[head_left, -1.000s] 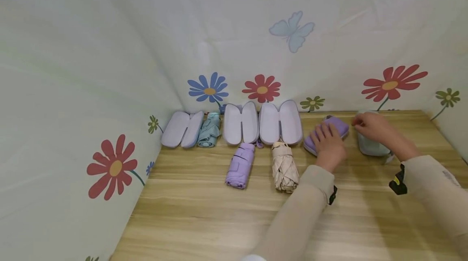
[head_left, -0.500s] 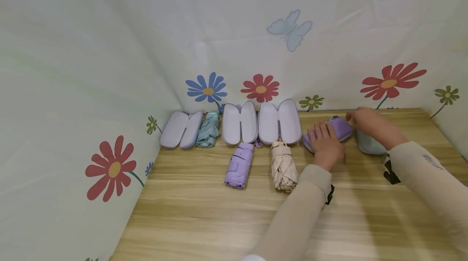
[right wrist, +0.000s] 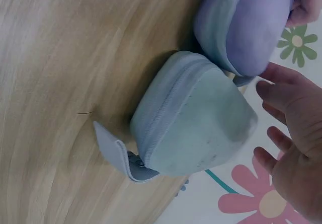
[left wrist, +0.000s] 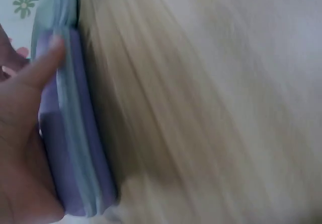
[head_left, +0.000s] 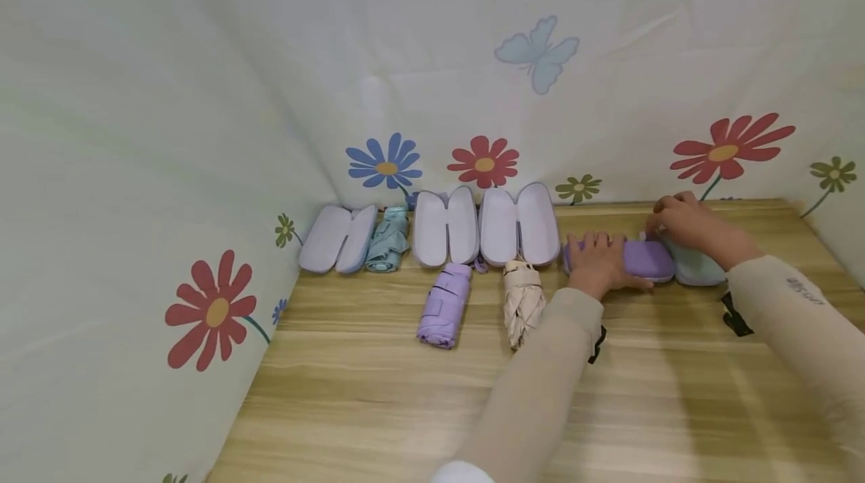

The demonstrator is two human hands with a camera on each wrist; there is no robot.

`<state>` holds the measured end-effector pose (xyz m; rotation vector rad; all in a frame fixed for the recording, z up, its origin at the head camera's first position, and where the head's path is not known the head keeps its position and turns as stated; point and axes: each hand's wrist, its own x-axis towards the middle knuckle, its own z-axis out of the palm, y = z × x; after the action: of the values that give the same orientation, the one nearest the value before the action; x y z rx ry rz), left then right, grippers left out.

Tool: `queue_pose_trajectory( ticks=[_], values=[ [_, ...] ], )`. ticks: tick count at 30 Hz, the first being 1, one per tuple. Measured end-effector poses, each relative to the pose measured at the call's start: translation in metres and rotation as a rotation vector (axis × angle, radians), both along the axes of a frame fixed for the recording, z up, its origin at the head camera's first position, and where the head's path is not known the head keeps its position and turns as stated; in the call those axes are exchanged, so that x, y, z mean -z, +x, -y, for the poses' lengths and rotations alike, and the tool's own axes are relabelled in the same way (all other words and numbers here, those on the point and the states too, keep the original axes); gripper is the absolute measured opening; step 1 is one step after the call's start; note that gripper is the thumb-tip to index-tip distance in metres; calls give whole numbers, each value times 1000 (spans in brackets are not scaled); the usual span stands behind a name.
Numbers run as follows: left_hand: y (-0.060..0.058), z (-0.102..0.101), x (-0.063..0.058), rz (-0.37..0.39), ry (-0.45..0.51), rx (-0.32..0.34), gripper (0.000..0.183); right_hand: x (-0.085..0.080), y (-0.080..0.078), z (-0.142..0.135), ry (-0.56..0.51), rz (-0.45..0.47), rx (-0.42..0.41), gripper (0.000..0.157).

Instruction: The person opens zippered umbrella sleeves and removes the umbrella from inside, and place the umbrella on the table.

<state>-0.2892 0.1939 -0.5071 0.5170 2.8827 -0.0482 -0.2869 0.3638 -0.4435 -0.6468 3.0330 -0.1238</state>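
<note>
We spread our left grip (head_left: 600,264) over the purple case (head_left: 649,259), fingers across its top and thumb along its near side, holding it on the counter (head_left: 378,408) with one end against the mint case (head_left: 699,270). Our right grip (head_left: 691,221) hovers by that meeting point, fingers loosely bent; we cannot tell whether thumb and forefinger pinch anything.

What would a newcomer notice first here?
Probably the rounded purple case under the person's left grip, beside a pale green case on the right of the wood-grain table. Then three open, pale-lined oblong cases along the back, and the large red flower printed on the white backdrop at left.
</note>
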Motion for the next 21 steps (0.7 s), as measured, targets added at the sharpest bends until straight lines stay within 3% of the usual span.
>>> queue_pose_trajectory(
  ticks=[4,8,13,16,21],
  values=[
    [-7,5,3,30,11,96,93,2,2,-5,3,61,-8,22],
    [-2,16,-6,74,18,184,87,5,7,-9,29,114,-5,25],
    [13,29,-21,12,-88,286,113,7,19,-11,64,88,-21,15],
    [22,32,-25,-38,-173,304,121,10,25,-12,70,59,-47,14],
    [29,28,-26,-94,-217,296,118,15,32,-15,56,40,-48,24]
  ],
)
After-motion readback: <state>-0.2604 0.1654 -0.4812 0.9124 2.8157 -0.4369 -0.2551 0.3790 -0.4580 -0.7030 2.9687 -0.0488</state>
